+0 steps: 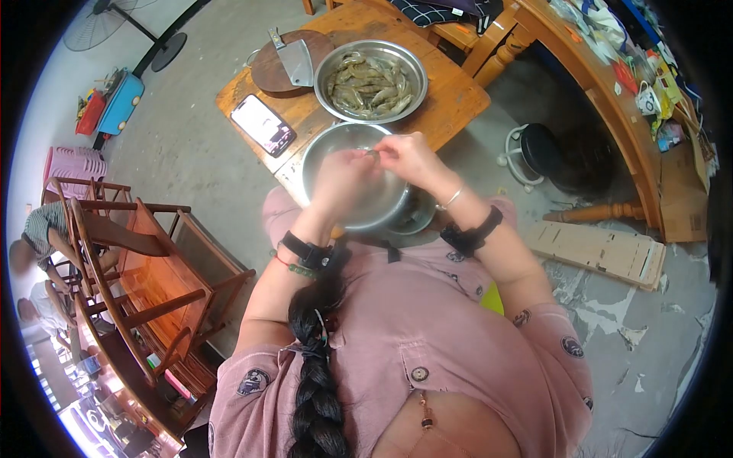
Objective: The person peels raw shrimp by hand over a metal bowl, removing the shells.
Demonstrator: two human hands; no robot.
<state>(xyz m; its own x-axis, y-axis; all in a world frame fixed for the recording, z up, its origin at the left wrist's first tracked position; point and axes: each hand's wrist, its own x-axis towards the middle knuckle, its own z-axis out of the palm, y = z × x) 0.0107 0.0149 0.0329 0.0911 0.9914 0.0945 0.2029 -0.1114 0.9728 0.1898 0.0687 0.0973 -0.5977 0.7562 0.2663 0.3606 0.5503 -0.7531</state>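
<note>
Over a metal bowl (314, 156) at the table's near edge, my two hands meet. My left hand (343, 179) is closed, its fingers around a small greyish shrimp (372, 153) that is mostly hidden. The fingertips of my right hand (414, 159) pinch the same shrimp from the other side. Just beyond stands a second metal bowl (419, 61) full of raw whole shrimp (368, 85). Part of another metal basin (416, 221) shows lower down, beside the near bowl.
On the wooden table (450, 95) are a round chopping board (267, 72) with a cleaver (295, 62) and a lit phone (263, 125). A black stool (538, 153) and a flat cardboard box (592, 252) are at right. Wooden chairs (153, 267) and other people (50, 229) are at left.
</note>
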